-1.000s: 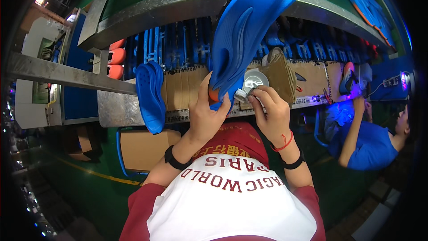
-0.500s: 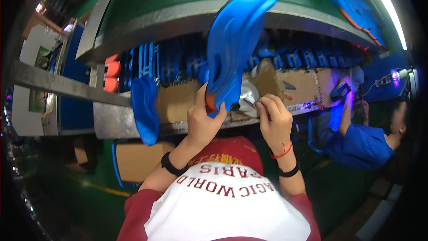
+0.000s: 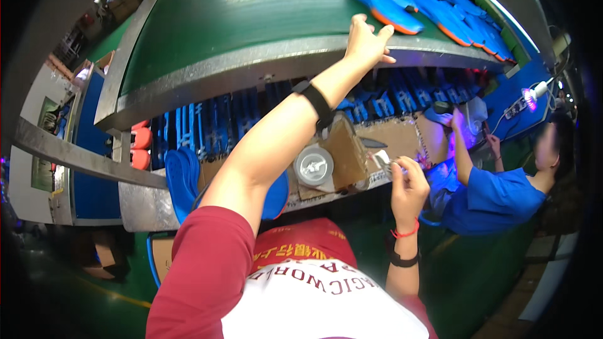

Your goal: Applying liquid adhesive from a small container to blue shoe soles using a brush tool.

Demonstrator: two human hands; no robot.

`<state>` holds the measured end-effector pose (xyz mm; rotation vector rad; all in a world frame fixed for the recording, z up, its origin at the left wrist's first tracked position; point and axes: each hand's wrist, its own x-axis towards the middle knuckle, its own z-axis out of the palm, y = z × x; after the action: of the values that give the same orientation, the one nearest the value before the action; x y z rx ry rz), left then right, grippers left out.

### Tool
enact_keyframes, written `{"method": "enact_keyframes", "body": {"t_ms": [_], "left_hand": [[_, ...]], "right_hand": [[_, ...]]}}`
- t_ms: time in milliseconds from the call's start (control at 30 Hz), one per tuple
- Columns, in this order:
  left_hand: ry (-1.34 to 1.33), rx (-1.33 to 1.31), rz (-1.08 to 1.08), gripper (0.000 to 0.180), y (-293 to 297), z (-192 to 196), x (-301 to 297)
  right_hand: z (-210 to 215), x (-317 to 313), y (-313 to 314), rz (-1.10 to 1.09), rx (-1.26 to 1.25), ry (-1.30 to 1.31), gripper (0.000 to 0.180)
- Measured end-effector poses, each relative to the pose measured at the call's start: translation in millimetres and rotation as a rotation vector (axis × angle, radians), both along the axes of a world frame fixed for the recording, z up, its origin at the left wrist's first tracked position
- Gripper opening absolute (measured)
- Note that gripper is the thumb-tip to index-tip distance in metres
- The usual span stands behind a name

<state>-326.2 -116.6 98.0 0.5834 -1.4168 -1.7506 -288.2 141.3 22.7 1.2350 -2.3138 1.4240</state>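
Observation:
My left hand (image 3: 369, 43) reaches over the metal edge of the green conveyor belt (image 3: 251, 31), fingers spread and holding nothing. Just past its fingertips lies a blue insole (image 3: 384, 7) with an orange edge; whether they touch I cannot tell. My right hand (image 3: 409, 189) is raised at the front of the workbench, thumb and fingers pinched around something small and pale that I cannot make out. Left of it stands a round white tub (image 3: 313, 166) with whitish contents. Another blue insole (image 3: 276, 196) is partly hidden under my left forearm.
More blue insoles (image 3: 449, 16) lie bunched at the belt's right end. Below the belt is a row of blue pieces (image 3: 402, 91). An open cardboard box (image 3: 347, 154) stands beside the tub. Blue insoles (image 3: 181, 182) rest at left. A co-worker in blue (image 3: 502, 198) sits at right.
My left hand has let go of the blue insole it held up and has moved up and right to the belt. My right hand has moved right and down, away from the tub.

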Motion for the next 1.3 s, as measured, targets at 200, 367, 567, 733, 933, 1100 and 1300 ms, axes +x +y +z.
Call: {"method": "enact_keyframes", "body": {"t_ms": [200,367,567,733,933,1100,1300], "left_hand": [[-0.238,-0.688,0.181,0.044,50,-131,163],[-0.946,-0.39,0.204,0.036,79,-249,318],[-1.072,-0.401,0.125,0.025,99,-294,342],[-1.031,-0.465,0.132,0.02,91,-289,336],[-0.259,0.277,-0.023,0.045,90,-228,351],[-0.218,0.281,-0.093,0.062,108,-193,358],[-0.244,0.162,0.02,0.06,106,-159,326]], "right_hand": [[-75,38,-33,0.205,0.219,-0.018,0.005],[-149,44,-65,0.266,0.418,0.079,0.007],[-190,41,-87,0.34,0.599,0.149,0.011],[-196,40,-89,0.38,0.628,0.171,0.012],[-193,34,-85,0.405,0.684,0.127,0.012],[-169,33,-82,0.369,0.592,0.089,0.012],[-163,28,-72,0.332,0.572,0.048,0.01]]}}
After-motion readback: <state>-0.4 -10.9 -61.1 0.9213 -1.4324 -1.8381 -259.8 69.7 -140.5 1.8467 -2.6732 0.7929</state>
